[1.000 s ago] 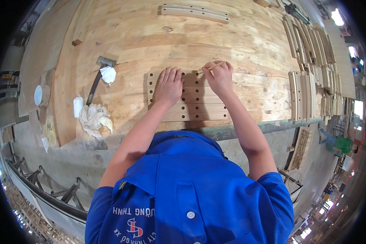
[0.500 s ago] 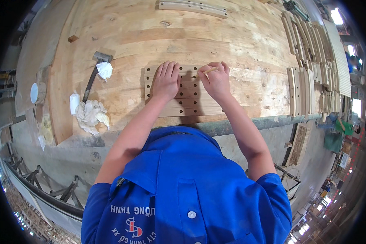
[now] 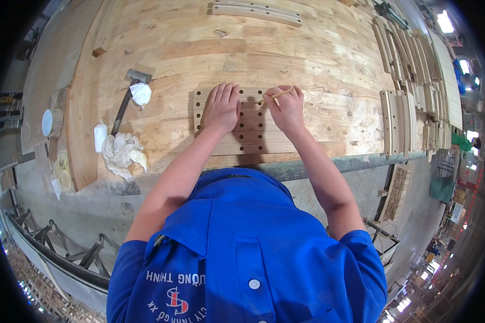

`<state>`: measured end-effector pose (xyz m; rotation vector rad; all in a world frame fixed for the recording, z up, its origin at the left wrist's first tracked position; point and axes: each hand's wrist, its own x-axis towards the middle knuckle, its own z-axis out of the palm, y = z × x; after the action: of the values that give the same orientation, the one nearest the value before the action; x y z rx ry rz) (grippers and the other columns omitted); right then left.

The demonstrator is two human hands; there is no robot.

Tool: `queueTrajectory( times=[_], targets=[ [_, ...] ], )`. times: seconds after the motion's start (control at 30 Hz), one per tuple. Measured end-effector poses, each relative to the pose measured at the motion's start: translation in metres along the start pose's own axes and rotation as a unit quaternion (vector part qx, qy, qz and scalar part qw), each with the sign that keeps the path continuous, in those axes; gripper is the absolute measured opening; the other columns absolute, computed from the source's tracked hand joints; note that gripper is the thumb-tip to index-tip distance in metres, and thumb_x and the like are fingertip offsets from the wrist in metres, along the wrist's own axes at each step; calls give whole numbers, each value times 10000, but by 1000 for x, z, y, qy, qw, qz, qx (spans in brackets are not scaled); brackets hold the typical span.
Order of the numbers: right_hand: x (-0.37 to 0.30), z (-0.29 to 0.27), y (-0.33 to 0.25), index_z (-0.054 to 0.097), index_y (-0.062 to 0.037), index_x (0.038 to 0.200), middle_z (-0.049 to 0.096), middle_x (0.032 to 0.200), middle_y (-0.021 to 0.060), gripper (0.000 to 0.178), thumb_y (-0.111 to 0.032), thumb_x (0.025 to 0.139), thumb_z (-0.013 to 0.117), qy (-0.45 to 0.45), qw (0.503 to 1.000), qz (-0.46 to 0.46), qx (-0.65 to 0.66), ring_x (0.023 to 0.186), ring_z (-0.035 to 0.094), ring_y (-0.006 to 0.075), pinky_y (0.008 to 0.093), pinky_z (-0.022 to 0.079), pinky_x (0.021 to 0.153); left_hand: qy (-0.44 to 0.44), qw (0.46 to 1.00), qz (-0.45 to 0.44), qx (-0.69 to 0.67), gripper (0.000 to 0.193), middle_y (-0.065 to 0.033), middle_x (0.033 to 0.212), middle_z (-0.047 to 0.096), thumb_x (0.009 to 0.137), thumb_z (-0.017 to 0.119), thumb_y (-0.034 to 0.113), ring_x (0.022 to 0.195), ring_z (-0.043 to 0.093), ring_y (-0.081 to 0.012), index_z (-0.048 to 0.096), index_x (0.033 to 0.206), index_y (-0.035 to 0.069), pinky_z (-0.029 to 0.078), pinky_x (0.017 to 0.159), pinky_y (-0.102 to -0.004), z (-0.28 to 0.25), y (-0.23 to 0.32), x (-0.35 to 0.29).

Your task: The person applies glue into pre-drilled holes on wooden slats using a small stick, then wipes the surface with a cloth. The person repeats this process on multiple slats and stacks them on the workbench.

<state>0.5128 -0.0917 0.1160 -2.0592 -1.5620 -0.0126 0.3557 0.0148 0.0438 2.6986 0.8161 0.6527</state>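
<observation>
Drilled wooden boards (image 3: 229,145), one set: lying side by side on the bench (image 3: 334,64), directly before you, dark round holes in rows. Your left hand (image 3: 222,107): flat on the boards, fingers together, grasping nothing. Your right hand (image 3: 286,112): pinching a thin pale stick (image 3: 281,93), its tip at a hole in the row nearest that hand; whether it enters, you cannot tell. Step in hand, by judgement: working the stick at the holes, one by one; the next move calls for boards pressed steady and the tip guided squarely. Obstructions: your own fingers and shadow, covering some holes. To your left, well apart: one hammer (image 3: 125,105), a white crumpled wad (image 3: 141,94) against it; one white bottle (image 3: 100,137), touching a crumpled cloth (image 3: 123,153). Far side: paired drilled strips (image 3: 258,19). To your right: stacked wooden strips (image 3: 396,121).
</observation>
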Motion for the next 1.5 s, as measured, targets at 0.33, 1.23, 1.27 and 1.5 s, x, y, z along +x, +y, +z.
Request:
queueTrajectory(
  times=[0.33,1.23,1.27,1.5],
  targets=[
    [-7,-23,3,665,-138,849,683,839,19,54,-183,845,695,28,1000,0,-6,962,606,234,509,357,979,-29,999,-15,-1,432,-162,1354,489,940,502,207,1313,406,-323,483,1325,11,290,1138,-455,-2,0,-1],
    [-25,-8,-6,677,-126,877,673,892,43,85,-210,879,663,-49,997,-34,-46,991,590,249,522,331,1015,-14,1000,-15,0,434,-161,1358,496,959,455,240,1303,429,-322,488,1330,16,293,1136,-450,0,-1,-4],
    [-25,-8,-6,675,-126,866,681,874,35,83,-208,872,668,-32,998,-39,-31,990,595,242,521,331,1009,-52,998,-28,3,433,-161,1356,499,959,456,240,1302,430,-322,490,1328,16,294,1135,-449,0,-1,-4],
    [-25,-5,-8,672,-128,849,694,835,23,82,-208,864,676,0,999,-32,-10,987,603,228,507,334,1003,-8,1000,-18,-10,430,-153,1365,497,963,464,249,1309,424,-320,492,1323,15,291,1136,-450,3,-1,-4]
  ],
)
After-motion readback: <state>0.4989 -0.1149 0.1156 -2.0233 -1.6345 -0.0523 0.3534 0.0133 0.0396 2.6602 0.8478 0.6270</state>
